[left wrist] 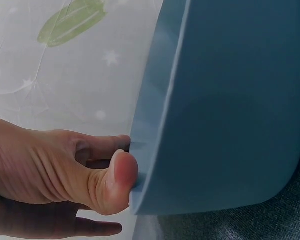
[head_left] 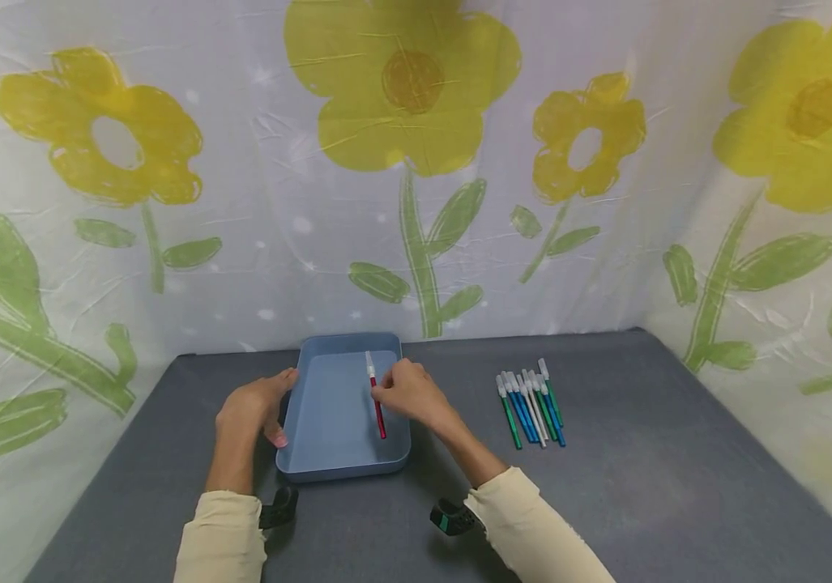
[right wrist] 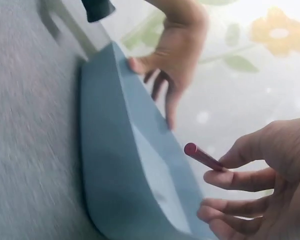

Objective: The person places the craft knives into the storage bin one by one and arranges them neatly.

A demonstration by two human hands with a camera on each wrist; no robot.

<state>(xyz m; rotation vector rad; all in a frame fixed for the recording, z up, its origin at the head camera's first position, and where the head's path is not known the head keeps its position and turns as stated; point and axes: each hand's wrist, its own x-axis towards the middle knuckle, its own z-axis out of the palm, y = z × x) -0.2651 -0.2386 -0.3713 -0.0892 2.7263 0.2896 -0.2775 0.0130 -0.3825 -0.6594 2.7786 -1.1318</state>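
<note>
My right hand (head_left: 416,394) pinches a slim red craft knife (head_left: 379,414) with a whitish translucent cap, between thumb and fingers. The knife is over the right part of a shallow blue-grey tray (head_left: 343,470), its cap pointing to the far side. The right wrist view shows the round butt end of the red knife (right wrist: 202,156) sticking out past the fingertips. At the tray's left side, my left hand (head_left: 248,409) touches the outer wall and rim with thumb and fingers spread and fairly straight. Its thumb (left wrist: 124,172) lies against the rim in the left wrist view.
Several capped craft knives (head_left: 532,409) in green, blue and white lie side by side right of the tray. All stand on a dark grey table (head_left: 678,486). Behind it hangs a pale curtain (head_left: 255,243) printed with yellow flowers.
</note>
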